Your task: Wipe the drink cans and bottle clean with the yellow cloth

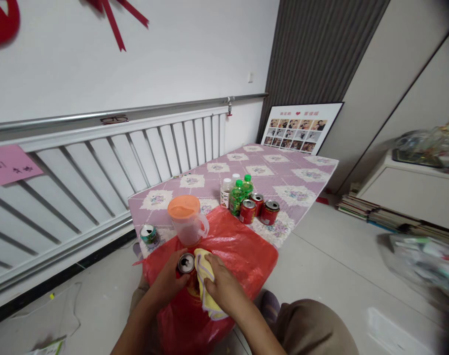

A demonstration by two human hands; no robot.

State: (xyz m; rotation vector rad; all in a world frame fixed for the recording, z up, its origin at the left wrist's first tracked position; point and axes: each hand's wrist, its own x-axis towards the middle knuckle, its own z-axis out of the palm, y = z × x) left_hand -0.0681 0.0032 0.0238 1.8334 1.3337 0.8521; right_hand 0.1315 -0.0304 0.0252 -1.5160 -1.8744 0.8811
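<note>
My left hand [171, 276] is wrapped round an opened can [186, 264], held upright over a red plastic bag [246, 251] at the near end of the table. Against the can's right side, my right hand [219, 281] grips a yellow cloth [205, 283] that hangs down over the bag. Just beyond the can stands a clear pitcher [187, 229] with an orange lid. A green can [149, 235] is upright to the left of the pitcher.
Several small bottles [236, 197] and red cans [270, 213] stand together on the flowered tablecloth [256, 170]. A white radiator [135, 158] runs along the left. A photo board [302, 128] leans behind the table, and books [376, 222] lie at the right.
</note>
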